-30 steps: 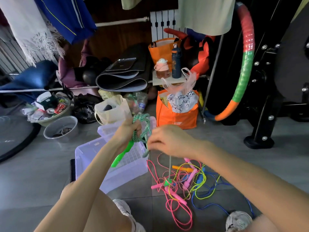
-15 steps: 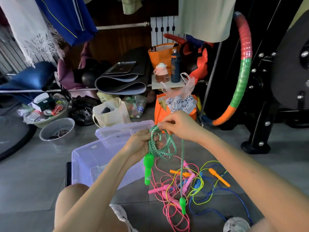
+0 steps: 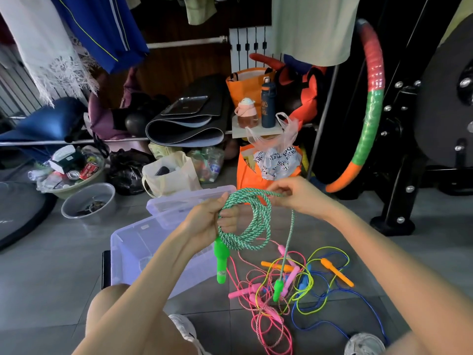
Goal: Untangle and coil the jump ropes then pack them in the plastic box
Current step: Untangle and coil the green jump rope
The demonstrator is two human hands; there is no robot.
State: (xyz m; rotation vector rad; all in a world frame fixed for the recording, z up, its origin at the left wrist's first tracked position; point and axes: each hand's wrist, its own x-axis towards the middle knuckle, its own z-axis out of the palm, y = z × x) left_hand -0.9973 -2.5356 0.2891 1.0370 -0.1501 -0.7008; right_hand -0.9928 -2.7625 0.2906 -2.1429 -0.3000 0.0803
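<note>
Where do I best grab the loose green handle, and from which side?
Wrap the loose green handle round its middle, probably from the right: it hangs near upright on the cord below the right hand, and the left hand holds the coil.

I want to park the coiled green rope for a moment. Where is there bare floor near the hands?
Bare floor lies left of the plastic box, below the grey basin. Another patch lies right of the tangled ropes, before the black machine base. The stretch right beside the box is crowded with those ropes.
</note>
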